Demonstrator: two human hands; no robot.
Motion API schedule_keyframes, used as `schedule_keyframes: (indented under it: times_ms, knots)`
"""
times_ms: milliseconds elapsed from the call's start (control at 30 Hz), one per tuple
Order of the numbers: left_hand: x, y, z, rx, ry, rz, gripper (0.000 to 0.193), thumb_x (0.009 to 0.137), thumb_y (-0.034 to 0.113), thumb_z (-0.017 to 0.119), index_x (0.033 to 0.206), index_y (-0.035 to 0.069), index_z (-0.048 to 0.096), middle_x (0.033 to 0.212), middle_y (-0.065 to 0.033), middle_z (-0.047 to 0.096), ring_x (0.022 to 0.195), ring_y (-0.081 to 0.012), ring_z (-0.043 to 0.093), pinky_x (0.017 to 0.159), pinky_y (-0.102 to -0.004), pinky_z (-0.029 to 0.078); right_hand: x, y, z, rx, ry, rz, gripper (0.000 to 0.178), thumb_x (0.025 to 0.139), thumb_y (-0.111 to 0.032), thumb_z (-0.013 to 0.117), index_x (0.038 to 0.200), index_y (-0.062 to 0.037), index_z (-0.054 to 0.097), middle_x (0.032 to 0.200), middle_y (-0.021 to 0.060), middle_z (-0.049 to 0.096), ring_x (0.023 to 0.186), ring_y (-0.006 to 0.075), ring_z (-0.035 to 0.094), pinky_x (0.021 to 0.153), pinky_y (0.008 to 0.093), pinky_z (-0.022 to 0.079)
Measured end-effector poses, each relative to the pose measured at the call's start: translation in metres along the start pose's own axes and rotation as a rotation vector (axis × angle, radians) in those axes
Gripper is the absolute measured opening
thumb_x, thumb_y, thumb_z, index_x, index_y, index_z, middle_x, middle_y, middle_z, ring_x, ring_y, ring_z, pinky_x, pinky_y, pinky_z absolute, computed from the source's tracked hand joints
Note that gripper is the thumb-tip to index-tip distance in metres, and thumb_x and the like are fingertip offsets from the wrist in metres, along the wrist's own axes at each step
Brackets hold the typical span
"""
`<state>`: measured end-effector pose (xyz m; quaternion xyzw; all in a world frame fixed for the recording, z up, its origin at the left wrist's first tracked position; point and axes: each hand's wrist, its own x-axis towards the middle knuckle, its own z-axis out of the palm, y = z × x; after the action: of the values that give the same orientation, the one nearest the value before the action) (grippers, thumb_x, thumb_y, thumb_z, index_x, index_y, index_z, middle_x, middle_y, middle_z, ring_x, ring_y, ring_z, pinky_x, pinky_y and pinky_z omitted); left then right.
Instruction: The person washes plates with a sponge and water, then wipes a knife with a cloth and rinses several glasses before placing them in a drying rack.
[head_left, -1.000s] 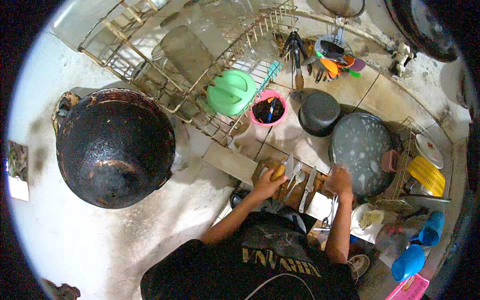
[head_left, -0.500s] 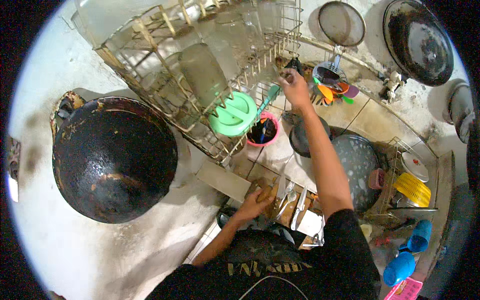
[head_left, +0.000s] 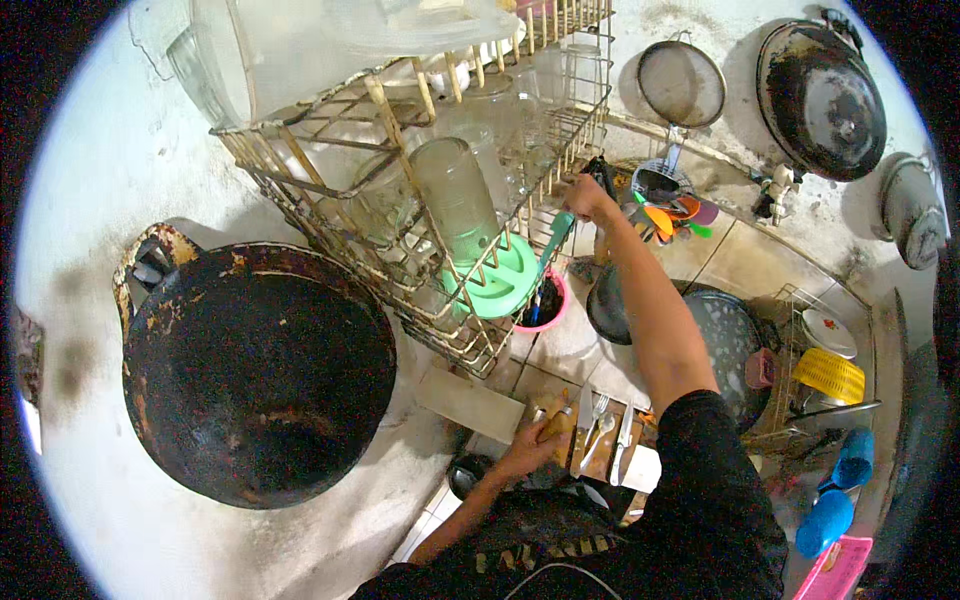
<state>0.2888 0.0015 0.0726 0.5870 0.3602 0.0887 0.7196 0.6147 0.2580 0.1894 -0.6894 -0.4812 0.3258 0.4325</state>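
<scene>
My right hand (head_left: pixel 588 198) reaches up to the far corner of the wire dish rack (head_left: pixel 385 88), its fingers curled; anything inside them is hidden. Just beyond it is a black object (head_left: pixel 600 172) that I cannot identify. A turquoise spatula (head_left: pixel 556 238) stands in a pink cup (head_left: pixel 545 326) just below this hand. Down at the counter, my left hand (head_left: pixel 530 450) is closed round a yellow-brown object (head_left: pixel 556 426), mostly covered by the fingers. Beside it lie a fork (head_left: pixel 600 408), a spoon (head_left: pixel 603 428) and a knife (head_left: pixel 622 445) on a brown board.
A large black wok (head_left: pixel 255 380) hangs at left. The rack holds glass jars (head_left: pixel 452 190) and a light green lid (head_left: pixel 497 285). Spoons and ladles (head_left: pixel 665 205) stand far right, with a grey speckled pot (head_left: pixel 725 340), yellow basket (head_left: pixel 830 375) and blue cups (head_left: pixel 825 522) nearer.
The whole view has shifted, so the wok, rack and counter appear lower and further right. My right hand remains by the rack corner and my left hand by the cutlery.
</scene>
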Motion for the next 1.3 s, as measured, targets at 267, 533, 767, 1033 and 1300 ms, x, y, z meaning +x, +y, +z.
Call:
schedule_keyframes:
  times_ms: [267, 533, 767, 1033, 1300]
  knots:
    - [-0.004, -0.016, -0.012, 0.027, -0.004, 0.018, 0.049, 0.085, 0.032, 0.062, 0.121, 0.000, 0.050, 0.100, -0.0035, 0.060, 0.087, -0.0112, 0.055, 0.077, -0.0272, 0.046, -0.018, -0.015, 0.014, 0.335, -0.074, 0.097, 0.032, 0.091, -0.029, 0.046, 0.113, -0.0051, 0.046, 0.074, 0.0108, 0.058, 0.051, 0.0210, 0.059, 0.042, 0.0321, 0.048]
    - [-0.008, -0.031, -0.018, 0.199, 0.030, 0.087, 0.044, 0.085, 0.031, 0.061, 0.114, -0.001, 0.052, 0.084, -0.0028, 0.056, 0.074, -0.0113, 0.050, 0.066, -0.0283, 0.044, -0.046, -0.022, -0.003, 0.456, -0.109, 0.183, 0.047, 0.094, -0.045, 0.037, 0.119, -0.0064, 0.038, 0.086, 0.0146, 0.060, 0.070, 0.0232, 0.064, 0.056, 0.0320, 0.053]
    - [-0.011, -0.020, -0.019, 0.168, -0.007, 0.032, 0.040, 0.085, 0.031, 0.062, 0.110, 0.000, 0.053, 0.074, 0.0000, 0.052, 0.063, -0.0090, 0.047, 0.056, -0.0255, 0.040, -0.099, -0.025, -0.020, 0.626, -0.104, 0.106, 0.036, 0.095, -0.046, 0.035, 0.099, -0.0099, 0.039, 0.083, 0.0136, 0.057, 0.072, 0.0232, 0.060, 0.065, 0.0338, 0.050]
    - [0.004, -0.005, -0.016, 0.268, -0.114, -0.015, 0.039, 0.085, 0.033, 0.063, 0.107, 0.002, 0.055, 0.066, 0.0038, 0.048, 0.054, -0.0073, 0.043, 0.048, -0.0245, 0.036, -0.245, -0.012, -0.023, 0.654, 0.175, -0.034, 0.037, 0.096, -0.046, 0.032, 0.086, -0.0116, 0.040, 0.073, 0.0091, 0.056, 0.069, 0.0191, 0.057, 0.062, 0.0315, 0.047]
    - [0.011, 0.005, 0.009, 0.136, -0.216, -0.134, 0.024, 0.086, 0.032, 0.063, 0.088, 0.012, 0.051, 0.058, 0.0072, 0.043, 0.044, -0.0016, 0.036, 0.037, -0.0180, 0.026, -0.460, 0.054, 0.004, 0.643, 0.703, 0.092, 0.035, 0.096, -0.039, 0.036, 0.088, -0.0068, 0.046, 0.076, 0.0068, 0.054, 0.069, 0.0155, 0.056, 0.061, 0.0285, 0.048]
